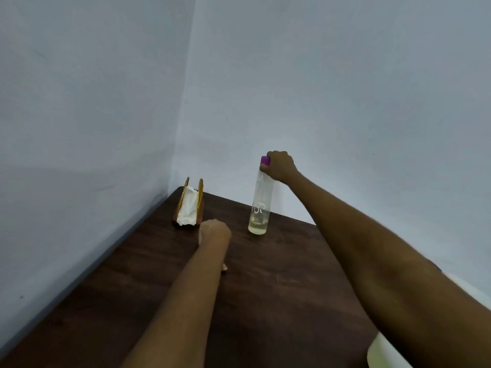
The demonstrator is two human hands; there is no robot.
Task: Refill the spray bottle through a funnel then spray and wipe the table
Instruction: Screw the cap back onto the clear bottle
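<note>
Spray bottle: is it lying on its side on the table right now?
No, the spray bottle stands upright on the table, with the right hand gripping its purple top.

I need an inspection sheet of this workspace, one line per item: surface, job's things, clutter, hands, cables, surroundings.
Surface: dark wooden table, set into a wall corner.
Job's things: clear bottle with purple cap, upright on the table, a little yellowish liquid at the bottom. White tissues in a gold holder near the corner. No funnel seen.
Clutter: pale object at the lower right edge, cannot tell what it is.
Hands: right hand grips the bottle's top at the cap. Left hand is over the table beside the holder, fingers hidden.
Cables: nothing seen.
Surroundings: plain pale walls on two sides.
</note>
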